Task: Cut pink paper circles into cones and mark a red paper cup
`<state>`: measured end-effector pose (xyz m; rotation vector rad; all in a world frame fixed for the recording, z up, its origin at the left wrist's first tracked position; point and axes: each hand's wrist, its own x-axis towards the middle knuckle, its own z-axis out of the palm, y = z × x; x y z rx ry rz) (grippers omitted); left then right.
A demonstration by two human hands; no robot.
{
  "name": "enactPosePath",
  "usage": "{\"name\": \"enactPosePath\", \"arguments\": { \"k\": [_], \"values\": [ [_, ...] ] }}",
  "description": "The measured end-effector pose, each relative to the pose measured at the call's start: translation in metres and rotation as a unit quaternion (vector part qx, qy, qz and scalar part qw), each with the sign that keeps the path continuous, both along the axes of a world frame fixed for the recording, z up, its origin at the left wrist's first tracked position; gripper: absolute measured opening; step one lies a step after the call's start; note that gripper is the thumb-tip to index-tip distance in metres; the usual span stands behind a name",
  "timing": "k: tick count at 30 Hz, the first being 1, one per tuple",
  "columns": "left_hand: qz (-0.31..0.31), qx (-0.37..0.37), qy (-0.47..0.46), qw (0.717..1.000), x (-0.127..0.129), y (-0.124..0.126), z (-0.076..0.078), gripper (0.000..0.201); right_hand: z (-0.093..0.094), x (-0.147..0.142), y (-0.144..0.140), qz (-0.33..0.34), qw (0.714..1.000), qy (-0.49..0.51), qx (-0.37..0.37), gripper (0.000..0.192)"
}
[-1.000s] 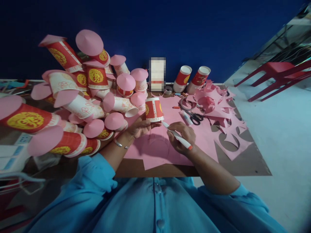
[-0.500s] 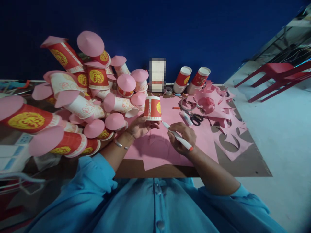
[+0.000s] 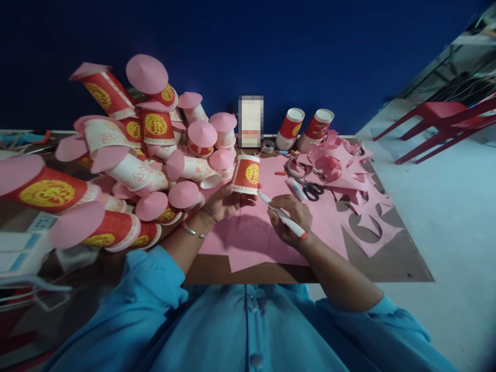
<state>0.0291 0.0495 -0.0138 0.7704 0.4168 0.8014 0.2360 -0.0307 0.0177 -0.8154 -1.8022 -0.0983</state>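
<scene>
Risk of a stray line: left hand (image 3: 222, 202) grips a red paper cup (image 3: 246, 174) above the pink paper sheet (image 3: 256, 232), right hand (image 3: 289, 219) clasping a white marker (image 3: 282, 217) whose tip nearly touches the cup's rim.

Quick count: one red paper cup (image 3: 246, 174) in the left hand (image 3: 223, 202), one white marker (image 3: 282, 216) in the right hand (image 3: 290, 220). Two more plain red cups (image 3: 290, 127) stand at the back edge. One pair of scissors (image 3: 312, 188), one roll of tape (image 3: 268, 146). The heap of pink-capped cups (image 3: 155, 155) is too tangled for an exact count, roughly twenty. Two red plastic chairs (image 3: 445, 121), overlapping.
</scene>
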Motion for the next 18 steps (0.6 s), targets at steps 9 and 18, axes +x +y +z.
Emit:
{"name": "enactPosePath", "arguments": {
  "k": [9, 18],
  "values": [
    [0.001, 0.011, 0.005, 1.000, -0.003, 0.002, -0.002, 0.085, -0.007, 0.003, 0.005, 0.000, 1.000, 0.009, -0.002, 0.030],
    [0.015, 0.051, 0.048, 0.997, -0.002, -0.003, 0.002, 0.087, -0.034, 0.006, 0.016, -0.017, 0.995, 0.062, -0.077, 0.027]
  ]
}}
